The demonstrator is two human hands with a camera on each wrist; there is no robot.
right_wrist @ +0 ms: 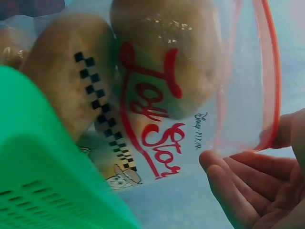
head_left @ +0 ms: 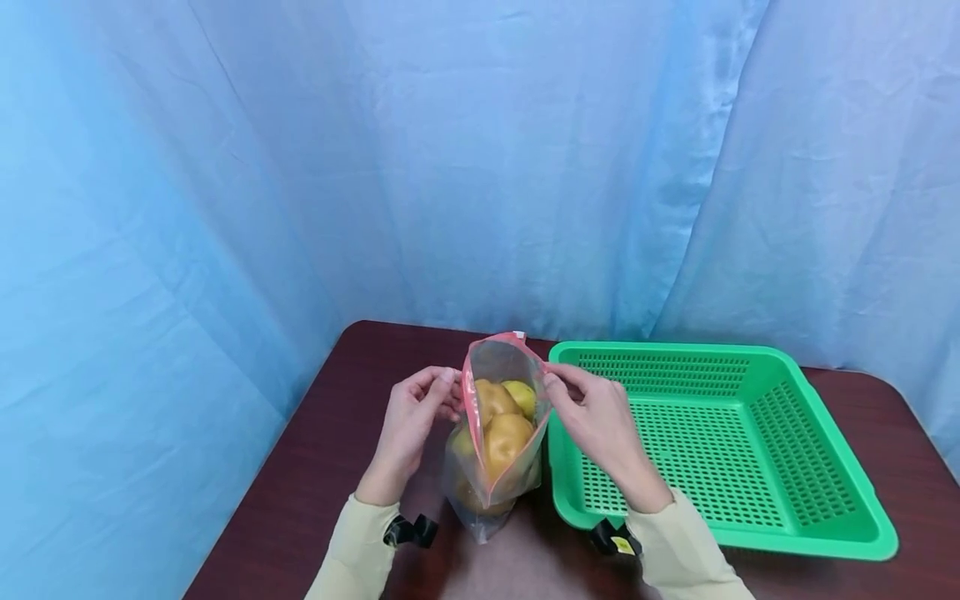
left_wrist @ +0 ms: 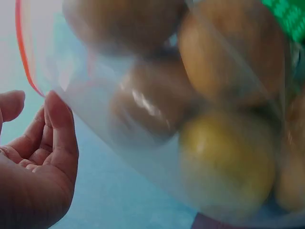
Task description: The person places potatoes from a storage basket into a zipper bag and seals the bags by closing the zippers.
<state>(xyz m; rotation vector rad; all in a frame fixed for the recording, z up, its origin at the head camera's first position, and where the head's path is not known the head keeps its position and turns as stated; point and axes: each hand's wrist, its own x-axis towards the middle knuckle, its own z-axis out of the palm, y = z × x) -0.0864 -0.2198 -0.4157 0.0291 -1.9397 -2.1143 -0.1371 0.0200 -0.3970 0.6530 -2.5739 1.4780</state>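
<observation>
We make out the lower fruit only hazily through the clear bag (the left wrist view crops it). The right hand pinches the rim; the left hand, half curled, touches it, grip uncertain. Mouth upward, its slit running near to far, the bag stands on the bench beside our green basket.

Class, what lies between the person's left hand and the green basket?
The fruit-filled bag, its pink edge pinched by the right hand, shows there in the head view.

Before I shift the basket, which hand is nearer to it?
Right. The right hand is by the left side of the basket; the left hand is farther off, beyond the bag.
</observation>
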